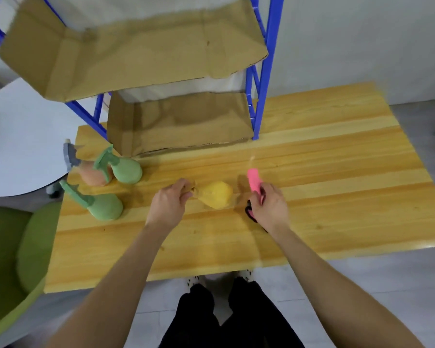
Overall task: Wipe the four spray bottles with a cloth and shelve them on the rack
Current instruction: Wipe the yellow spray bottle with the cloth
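A yellow spray bottle (217,194) lies at the middle of the wooden table (312,187); my left hand (170,202) grips its neck end. My right hand (268,205) holds a pink cloth (254,182), rolled up, just right of the bottle, with something dark under the hand. At the table's left stand two green spray bottles (126,169) (106,205) and an orange one (92,175) with a grey head. The blue rack (264,71) with cardboard-lined shelves (181,121) rises at the table's back.
A white round table (23,146) stands to the left, and a green chair (15,252) is at the lower left. The grey floor and my dark-trousered legs (231,317) show below the table's front edge.
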### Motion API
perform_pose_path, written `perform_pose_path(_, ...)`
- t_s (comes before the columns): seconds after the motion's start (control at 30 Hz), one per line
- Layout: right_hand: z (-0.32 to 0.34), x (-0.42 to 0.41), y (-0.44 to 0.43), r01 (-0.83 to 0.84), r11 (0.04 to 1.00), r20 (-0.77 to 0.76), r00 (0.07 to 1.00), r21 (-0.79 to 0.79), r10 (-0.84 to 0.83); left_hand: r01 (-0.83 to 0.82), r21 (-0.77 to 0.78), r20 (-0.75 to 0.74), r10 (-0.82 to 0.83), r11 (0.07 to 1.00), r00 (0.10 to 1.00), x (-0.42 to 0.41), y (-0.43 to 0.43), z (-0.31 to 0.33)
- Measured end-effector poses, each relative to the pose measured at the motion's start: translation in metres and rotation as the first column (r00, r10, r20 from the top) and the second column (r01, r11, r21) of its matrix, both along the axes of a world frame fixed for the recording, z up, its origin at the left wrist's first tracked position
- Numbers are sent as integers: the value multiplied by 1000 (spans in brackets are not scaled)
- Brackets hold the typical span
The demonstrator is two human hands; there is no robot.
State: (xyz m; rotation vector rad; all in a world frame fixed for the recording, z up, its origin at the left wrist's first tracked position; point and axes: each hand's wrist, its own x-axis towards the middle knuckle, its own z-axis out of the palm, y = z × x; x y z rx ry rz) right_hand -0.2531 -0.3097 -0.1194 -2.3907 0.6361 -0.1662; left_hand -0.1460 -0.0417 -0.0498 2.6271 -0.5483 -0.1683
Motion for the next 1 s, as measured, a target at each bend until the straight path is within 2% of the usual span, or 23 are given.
perform_pose_path(0.1, 13, 26, 39, -176, 984, 147, 973, -34, 179, 1, -94, 25, 1, 996, 1000, -3, 24, -17)
perform_pose_path(0.17, 9, 34, 66, -393, 918, 170, 902, -55, 396, 7, -165, 56, 2, 986, 998, -6, 38, -31)
perform_pose_path(0.23, -3, 37, 80, -508, 860, 174, 844, -38, 507, 4, -226, 89, 16, 974, 996, -7, 54, -48)
perform_pose_path(0.3, -12, 41, 79, -523, 853, 251, 825, -4, 507, 26, -269, 137, 11, 963, 990, -6, 70, -65)
perform_pose_path(0.33, -14, 44, 78, -524, 851, 291, 808, -44, 512, 50, -289, 168, -1, 956, 986, -7, 75, -72)
perform_pose_path(0.37, -17, 47, 78, -530, 837, 300, 784, -135, 544, 73, -312, 201, -9, 947, 979, -7, 78, -77)
perform_pose_path(0.43, -25, 49, 87, -548, 752, 215, 736, -366, 642, 103, -347, 266, -8, 932, 964, -11, 81, -83)
perform_pose_path(0.47, -28, 48, 93, -556, 709, 170, 723, -433, 670, 121, -355, 297, -11, 927, 955, -13, 83, -85)
perform_pose_path(0.6, -40, 27, 107, -553, 670, 184, 687, -494, 703, 186, -368, 367, -41, 911, 929, -28, 99, -97)
perform_pose_path(0.73, -47, -1, 127, -445, 678, 243, 701, -586, 670, 209, -389, 423, -28, 897, 906, -52, 107, -104)
perform_pose_path(0.83, -51, -16, 137, -450, 730, 341, 674, -514, 655, 247, -393, 458, -44, 886, 888, -69, 114, -104)
perform_pose_path(0.9, -53, -18, 133, -446, 826, 466, 682, -344, 563, 263, -389, 479, -50, 883, 876, -74, 120, -104)
perform_pose_path(0.97, -49, -17, 129, -330, 937, 525, 780, -116, 340, 262, -396, 483, -42, 880, 874, -77, 122, -106)
perform_pose_path(1.0, -47, -17, 132, -265, 962, 508, 822, -61, 258, 255, -403, 484, -32, 879, 875, -77, 120, -106)
